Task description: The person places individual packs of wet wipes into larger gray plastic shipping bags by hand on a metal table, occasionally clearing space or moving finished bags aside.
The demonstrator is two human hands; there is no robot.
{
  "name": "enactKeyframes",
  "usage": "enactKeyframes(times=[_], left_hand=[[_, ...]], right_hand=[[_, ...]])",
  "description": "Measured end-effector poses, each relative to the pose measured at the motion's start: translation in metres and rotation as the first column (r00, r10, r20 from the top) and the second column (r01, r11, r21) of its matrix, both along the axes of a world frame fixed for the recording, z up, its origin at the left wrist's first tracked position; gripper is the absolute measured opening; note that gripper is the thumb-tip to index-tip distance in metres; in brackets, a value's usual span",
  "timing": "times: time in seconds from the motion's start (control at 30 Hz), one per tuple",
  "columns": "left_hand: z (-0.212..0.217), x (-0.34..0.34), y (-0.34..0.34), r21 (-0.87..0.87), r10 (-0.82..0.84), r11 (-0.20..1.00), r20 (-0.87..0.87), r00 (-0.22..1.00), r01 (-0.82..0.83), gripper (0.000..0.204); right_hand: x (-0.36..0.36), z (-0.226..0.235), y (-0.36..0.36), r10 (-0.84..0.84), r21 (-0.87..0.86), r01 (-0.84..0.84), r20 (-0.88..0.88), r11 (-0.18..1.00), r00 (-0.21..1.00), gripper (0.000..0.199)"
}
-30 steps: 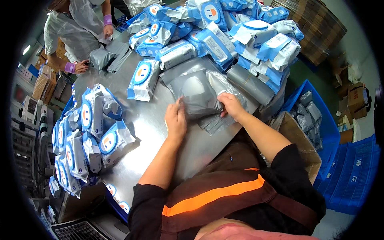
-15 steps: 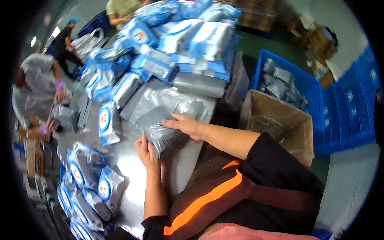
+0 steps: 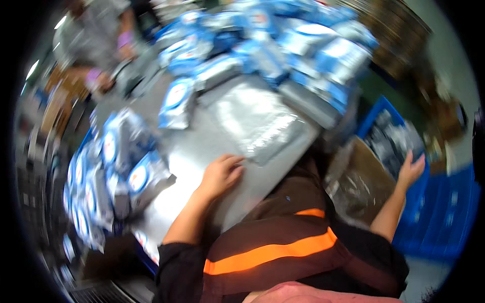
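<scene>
My left hand [image 3: 221,175] rests low over the metal table, its fingers loosely bent and a little apart, with nothing visible in it. Just beyond its fingertips lies a flat pile of shiny grey plastic mailer bags [image 3: 260,118]. My right hand [image 3: 410,170] is stretched far to the right, fingers spread and empty, over the near side of a blue crate [image 3: 382,107]. Inside that crate are several grey wrapped parcels [image 3: 391,136]. An open cardboard box [image 3: 374,177] with a clear plastic liner stands between the table and my right forearm.
Blue-and-white soft packs [image 3: 262,55] are heaped along the table's far side. More such packs [image 3: 116,166] fill a container at the left. A co-worker [image 3: 96,40] with purple cuffs handles a grey bag at the far left. Blue crates [image 3: 444,212] stand at the right.
The grey parcel between my hands has left them. My right hand has swung right to the blue crate and opened; my left hand stays over the table. The view has turned.
</scene>
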State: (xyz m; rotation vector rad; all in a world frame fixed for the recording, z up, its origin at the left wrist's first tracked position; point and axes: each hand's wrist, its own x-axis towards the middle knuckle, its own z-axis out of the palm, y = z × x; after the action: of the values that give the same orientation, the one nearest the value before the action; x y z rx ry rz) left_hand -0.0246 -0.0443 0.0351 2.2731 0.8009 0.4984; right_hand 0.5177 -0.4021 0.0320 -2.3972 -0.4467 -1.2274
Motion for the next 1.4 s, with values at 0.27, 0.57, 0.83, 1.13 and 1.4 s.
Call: enactKeyframes(times=[0.27, 0.57, 0.83, 1.13, 1.4], left_hand=[[0.041, -0.082, 0.104, 0.634, 0.631, 0.568, 0.075, 0.772, -0.525, 0.055], [0.032, -0.168, 0.031, 0.521, 0.514, 0.815, -0.445, 0.734, -0.255, 0.095], [0.039, -0.126, -0.013, 0.407, 0.183, 0.912, -0.295, 0.938, -0.050, 0.072], [0.109, -0.325, 0.131, 0.724, 0.974, 0.222, -0.197, 0.113, -0.653, 0.128], [0.103, -0.414, 0.218, 0.416, 0.879, 0.442, -0.377, 0.292, -0.794, 0.112]], right_hand=[[-0.256, 0.019, 0.261, 0.928, 0.018, -0.997, -0.367, 0.080, 0.068, 0.032], [-0.294, -0.004, 0.313, 0.723, -0.034, -0.996, -0.691, -0.077, -0.032, 0.045], [-0.341, 0.025, 0.321, 0.716, 0.135, -0.940, -0.617, -0.313, -0.327, 0.049], [-0.429, 0.047, 0.334, 0.613, 0.028, -0.853, -0.683, -0.521, -0.397, 0.102], [-0.514, 0.040, 0.356, 0.553, -0.078, -0.885, -0.805, -0.460, -0.216, 0.087]])
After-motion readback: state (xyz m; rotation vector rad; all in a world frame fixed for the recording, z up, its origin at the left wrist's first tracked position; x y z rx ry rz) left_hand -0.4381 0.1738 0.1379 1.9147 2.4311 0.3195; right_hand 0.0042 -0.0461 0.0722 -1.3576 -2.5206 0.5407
